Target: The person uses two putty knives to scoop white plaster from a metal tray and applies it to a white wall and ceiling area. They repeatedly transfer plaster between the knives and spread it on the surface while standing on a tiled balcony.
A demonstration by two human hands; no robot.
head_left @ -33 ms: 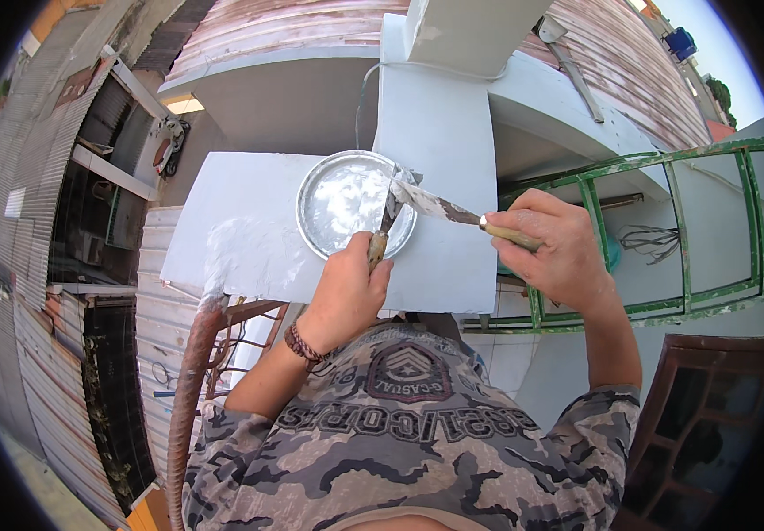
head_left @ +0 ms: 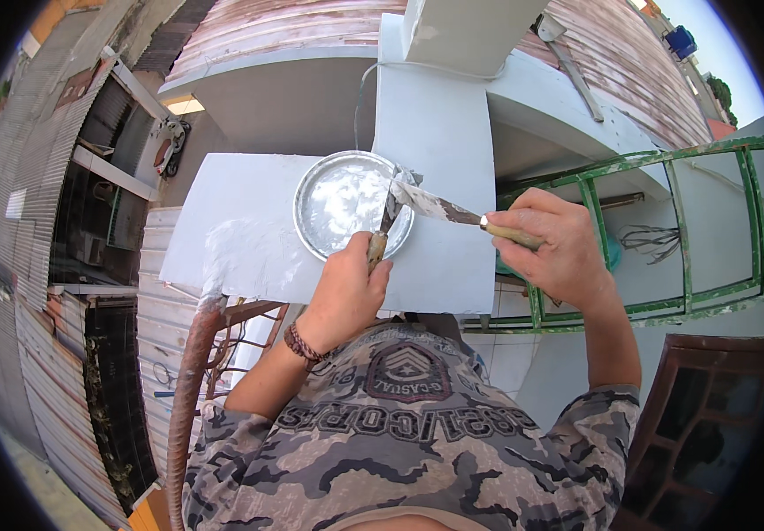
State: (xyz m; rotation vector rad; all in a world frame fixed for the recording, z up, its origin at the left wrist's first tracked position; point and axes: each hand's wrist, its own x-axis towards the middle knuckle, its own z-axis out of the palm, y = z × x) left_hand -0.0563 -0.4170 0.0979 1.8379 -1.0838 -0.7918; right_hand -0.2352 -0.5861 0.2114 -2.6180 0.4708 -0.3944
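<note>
Left of centre, a pale grey board (head_left: 249,230) lay flat, smeared with white paste near its lower-left part. No packages, labels or signs could be made out on it. At centre, a round metal tin (head_left: 311,208) of white putty sat on the board, touching it. The left hand (head_left: 344,292) was clamped around the wooden handle of 1 putty knife (head_left: 388,217), its blade dipping into the tin's right side. Right of centre, the right hand (head_left: 559,243) was closed on the handle of a 2nd, broader scraper (head_left: 435,205), its blade crossing the 1st knife's blade at the tin's rim. A green metal ladder (head_left: 665,234) filled the right of the frame. Against the earlier frame: no difference visible; hands, tools and tin held the same places.
</note>
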